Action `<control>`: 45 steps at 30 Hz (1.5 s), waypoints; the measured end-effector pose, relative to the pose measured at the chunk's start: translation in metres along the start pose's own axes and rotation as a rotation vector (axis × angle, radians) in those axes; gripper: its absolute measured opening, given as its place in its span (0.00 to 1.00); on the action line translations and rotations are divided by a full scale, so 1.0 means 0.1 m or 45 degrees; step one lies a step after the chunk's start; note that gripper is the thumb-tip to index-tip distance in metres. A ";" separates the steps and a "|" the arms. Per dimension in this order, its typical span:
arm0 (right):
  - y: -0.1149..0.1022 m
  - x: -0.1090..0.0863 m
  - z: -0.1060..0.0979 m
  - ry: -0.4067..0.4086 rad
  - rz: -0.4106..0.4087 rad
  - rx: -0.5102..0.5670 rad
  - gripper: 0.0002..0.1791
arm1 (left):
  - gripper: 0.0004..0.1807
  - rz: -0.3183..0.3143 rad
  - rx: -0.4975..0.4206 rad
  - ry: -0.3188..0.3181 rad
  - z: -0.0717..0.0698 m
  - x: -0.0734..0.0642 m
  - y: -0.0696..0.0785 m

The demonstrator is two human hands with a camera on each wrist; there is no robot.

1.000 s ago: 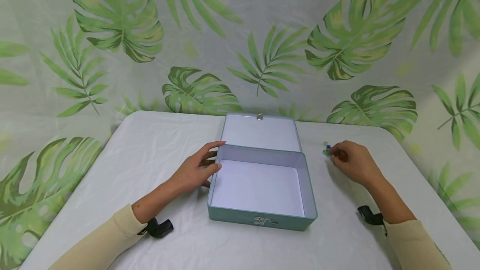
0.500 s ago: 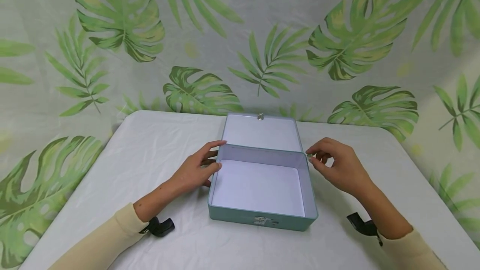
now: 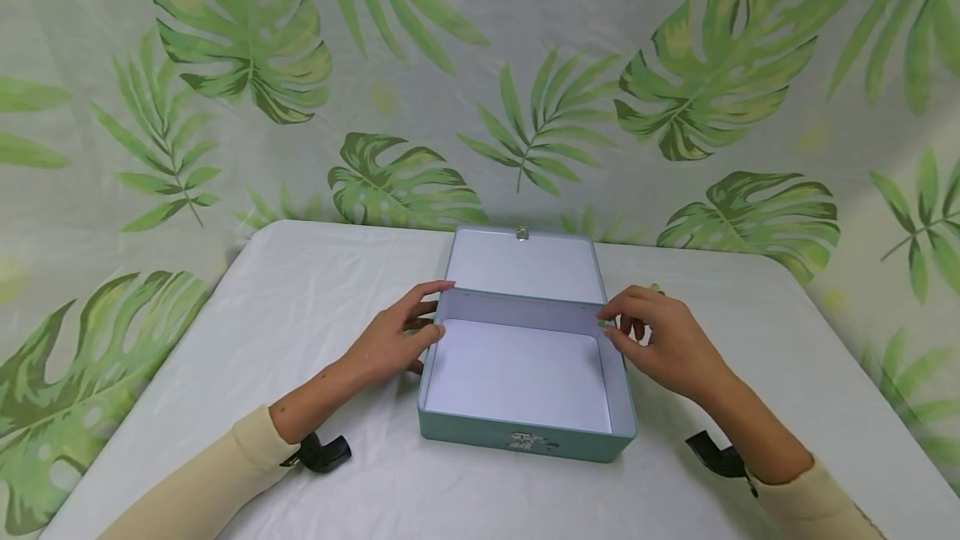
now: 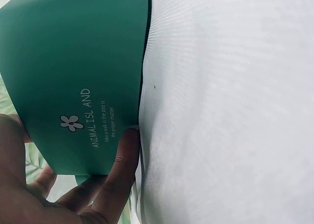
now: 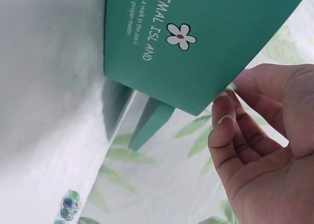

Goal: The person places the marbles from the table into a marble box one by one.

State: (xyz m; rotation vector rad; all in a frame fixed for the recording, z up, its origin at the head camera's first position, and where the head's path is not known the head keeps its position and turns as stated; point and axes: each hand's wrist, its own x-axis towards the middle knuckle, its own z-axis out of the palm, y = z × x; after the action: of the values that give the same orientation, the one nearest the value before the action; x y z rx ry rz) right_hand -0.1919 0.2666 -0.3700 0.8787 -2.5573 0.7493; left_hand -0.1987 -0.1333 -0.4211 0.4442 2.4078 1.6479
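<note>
A green tin box (image 3: pixel 525 442) with a pale inside lies on the table, its lid (image 3: pixel 525 261) folded back behind it. My left hand (image 3: pixel 393 332) holds the left wall near the back corner, with fingers against the outside and the thumb at the rim. At the back right corner, my right hand (image 3: pixel 667 340) pinches a small green glass marble (image 3: pixel 602 324) between thumb and fingertips, right at the rim. Several more marbles (image 5: pixel 68 204) lie on the table, mostly hidden behind the right hand in the head view.
A white cloth covers the table (image 3: pixel 315 273). Behind it hangs a leaf-patterned curtain (image 3: pixel 570 23). The box has a metal clasp (image 3: pixel 522 233) on its lid edge. Each wrist wears a black camera mount (image 3: pixel 326 454).
My right hand has picked up a marble from the small group on the right and carried it left to the box's rim. My left hand has stayed on the box.
</note>
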 end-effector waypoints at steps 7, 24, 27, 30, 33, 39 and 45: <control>0.05 0.00 -0.03 0.068 0.003 -0.021 0.17 | 0.34 0.006 0.001 0.001 0.00 0.01 -0.01; 0.63 -0.10 -0.21 0.155 0.117 -0.136 0.11 | 0.33 0.007 -0.017 -0.009 0.00 0.01 -0.02; 0.75 -0.14 -0.24 0.152 0.160 -0.158 0.10 | 0.33 0.005 -0.020 -0.009 0.00 0.01 -0.01; 0.86 -0.18 -0.26 0.137 0.219 -0.184 0.09 | 0.33 0.002 -0.017 -0.006 0.00 0.01 -0.01; 0.95 -0.22 -0.26 0.101 0.278 -0.195 0.08 | 0.33 -0.001 -0.013 -0.004 0.01 0.00 -0.01; 1.11 -0.28 -0.26 0.022 0.381 -0.204 0.09 | 0.33 0.008 -0.014 -0.004 0.01 0.00 0.01; 1.20 -0.32 -0.26 -0.054 0.468 -0.198 0.10 | 0.33 0.008 -0.010 -0.006 0.01 0.00 0.01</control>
State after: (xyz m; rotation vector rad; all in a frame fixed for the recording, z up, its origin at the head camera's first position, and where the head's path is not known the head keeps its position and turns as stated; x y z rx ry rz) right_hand -0.2410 0.3772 -0.4079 0.3834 -2.8064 0.6210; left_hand -0.1982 -0.1327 -0.4207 0.4539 2.3979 1.6569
